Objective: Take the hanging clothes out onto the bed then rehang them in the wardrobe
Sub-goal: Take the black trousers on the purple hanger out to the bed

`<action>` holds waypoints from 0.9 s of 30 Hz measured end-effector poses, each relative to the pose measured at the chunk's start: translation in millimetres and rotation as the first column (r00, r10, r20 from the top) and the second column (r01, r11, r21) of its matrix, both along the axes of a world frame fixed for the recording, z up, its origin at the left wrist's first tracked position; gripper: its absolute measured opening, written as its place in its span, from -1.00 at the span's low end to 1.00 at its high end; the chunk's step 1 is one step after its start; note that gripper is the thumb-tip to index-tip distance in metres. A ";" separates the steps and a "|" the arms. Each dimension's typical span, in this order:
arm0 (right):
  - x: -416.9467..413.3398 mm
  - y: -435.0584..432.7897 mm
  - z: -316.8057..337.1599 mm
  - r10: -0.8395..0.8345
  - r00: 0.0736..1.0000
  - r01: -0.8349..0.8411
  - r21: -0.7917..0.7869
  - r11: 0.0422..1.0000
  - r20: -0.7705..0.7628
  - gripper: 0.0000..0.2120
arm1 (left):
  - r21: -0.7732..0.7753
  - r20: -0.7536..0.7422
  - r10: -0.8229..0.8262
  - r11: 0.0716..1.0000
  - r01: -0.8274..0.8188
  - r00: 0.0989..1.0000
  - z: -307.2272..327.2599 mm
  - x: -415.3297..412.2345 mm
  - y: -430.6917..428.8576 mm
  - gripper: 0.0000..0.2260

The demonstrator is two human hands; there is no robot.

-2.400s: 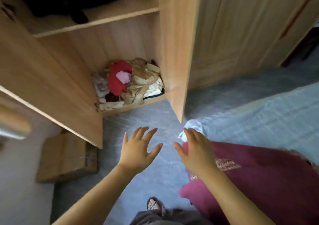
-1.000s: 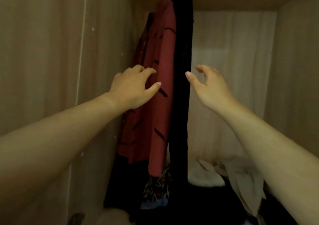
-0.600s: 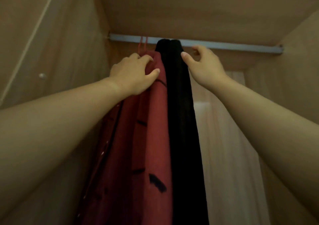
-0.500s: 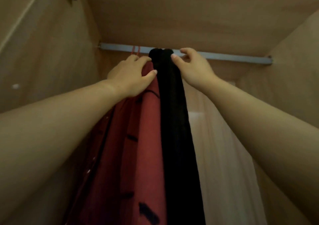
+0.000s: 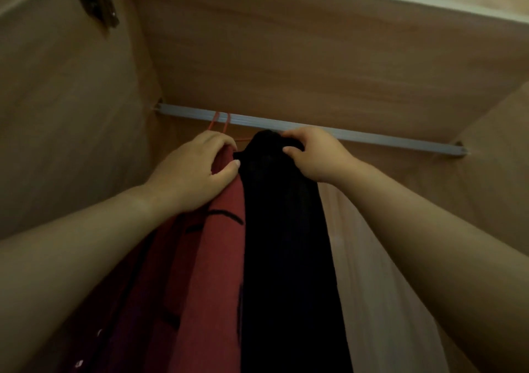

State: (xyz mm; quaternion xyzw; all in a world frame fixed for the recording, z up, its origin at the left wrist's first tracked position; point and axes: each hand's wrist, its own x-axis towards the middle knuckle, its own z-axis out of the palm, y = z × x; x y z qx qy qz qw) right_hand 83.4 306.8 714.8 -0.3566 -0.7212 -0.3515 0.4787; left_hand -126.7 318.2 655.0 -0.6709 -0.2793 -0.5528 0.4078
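Black garment (image 5: pixel 282 229) top is pinched by right hand (image 5: pixel 317 155) grip below rail (image 5: pixel 372 139); red garment (image 5: pixel 217 258) is clasped by left hand (image 5: pixel 194 172) grip.

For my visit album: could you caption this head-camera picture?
Left hand on the red patterned garment, right hand gripping the black garment below the pale metal wardrobe rail.
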 end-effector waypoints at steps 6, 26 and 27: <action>-19.4 26.4 13.7 -0.095 0.995 0.099 0.099 0.990 -0.043 -0.65 | 0.028 -0.015 -0.020 0.999 0.020 1.000 -5.9 -14.8 13.4 -0.63; -20.5 41.1 46.5 -0.193 0.941 0.243 0.157 0.957 -0.279 -0.76 | 0.087 -0.020 -0.104 0.991 0.106 0.994 -11.0 -34.7 30.0 -0.63; -19.2 39.9 48.7 -0.210 0.936 0.262 0.162 0.951 -0.281 -0.77 | 0.086 -0.017 -0.101 0.991 0.102 0.995 -11.5 -37.5 30.0 -0.63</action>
